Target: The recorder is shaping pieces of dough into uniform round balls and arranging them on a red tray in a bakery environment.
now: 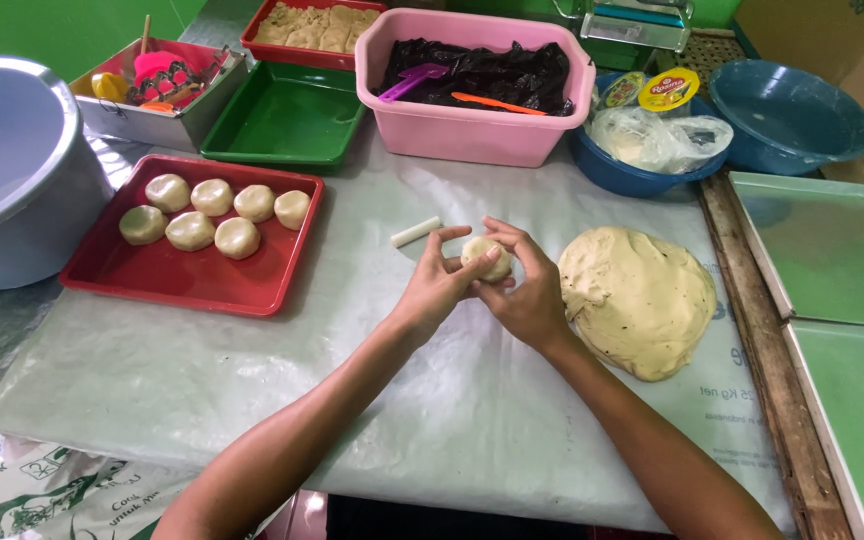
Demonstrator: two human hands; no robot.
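Nearest the person, a pale plastic sheet (252, 400), smooth and faintly creased, covers the table. Above its middle, the left hand (435, 290) and the right hand (527, 295) close together around a small dough ball (486, 258), soft and cream-coloured, pinched between the fingertips of both, with the thumbs under it. Just beside the right hand, toward the table's right edge, lies a big dough mass (637, 298), flattened, lumpy and matte. A short white stick (416, 231), cylindrical, lies just beyond the left hand. Toward the left edge a glossy red tray (202, 285) holds six round, slightly flattened dough pieces (214, 215) in two rows. Beyond the hands, along the far edge, stand an empty green tray (287, 125), a pink tub (472, 130) lined with crinkled black plastic, and a blue bowl (617, 172) holding clear bags. A grey bucket (7, 170) stands at the far left corner.
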